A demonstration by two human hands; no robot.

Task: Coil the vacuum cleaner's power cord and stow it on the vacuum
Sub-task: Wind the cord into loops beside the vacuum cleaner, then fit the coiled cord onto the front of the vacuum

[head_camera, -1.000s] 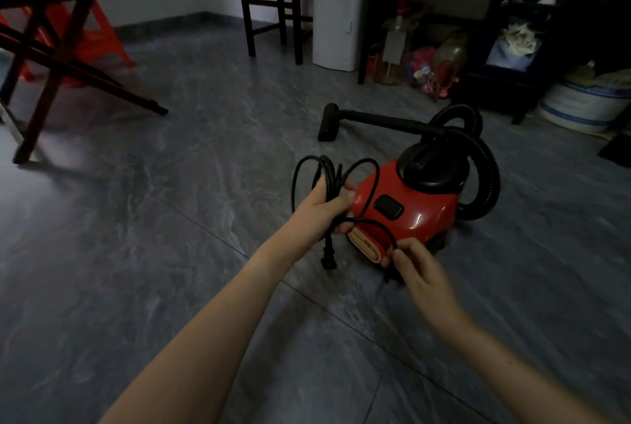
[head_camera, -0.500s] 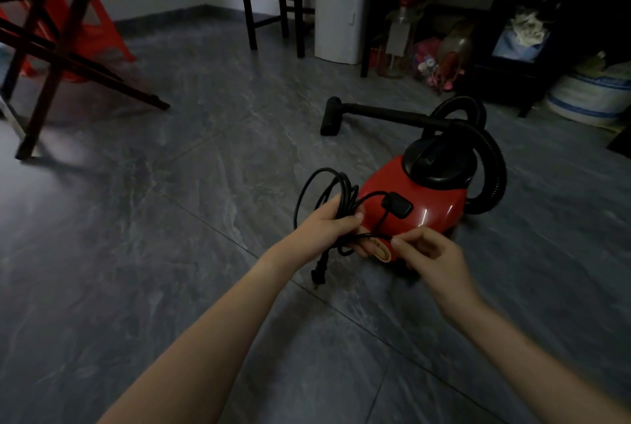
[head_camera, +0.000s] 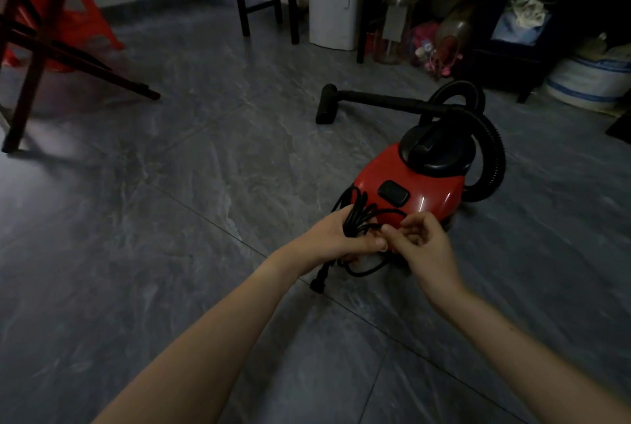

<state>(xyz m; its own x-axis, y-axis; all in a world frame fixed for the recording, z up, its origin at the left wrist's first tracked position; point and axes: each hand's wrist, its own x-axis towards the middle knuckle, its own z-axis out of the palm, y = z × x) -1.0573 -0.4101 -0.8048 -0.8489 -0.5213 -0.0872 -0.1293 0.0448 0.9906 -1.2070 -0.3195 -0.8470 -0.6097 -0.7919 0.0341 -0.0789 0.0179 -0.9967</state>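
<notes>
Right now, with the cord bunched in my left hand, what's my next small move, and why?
Probably feed the strand the right hand pinches into the left hand, which grips the coiled black power cord; a slack loop and the plug dangle below, beside the red canister vacuum.

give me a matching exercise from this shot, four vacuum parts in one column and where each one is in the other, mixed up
Column one
1. cord
2. plug
3. floor nozzle
4. hose

Column two
a. lies on the floor at the far end of the wand
b. dangles below the left hand
c. arcs behind and beside the red vacuum
d. bunched in loops in the left hand

Pairs: 1-d, 2-b, 3-a, 4-c
</notes>
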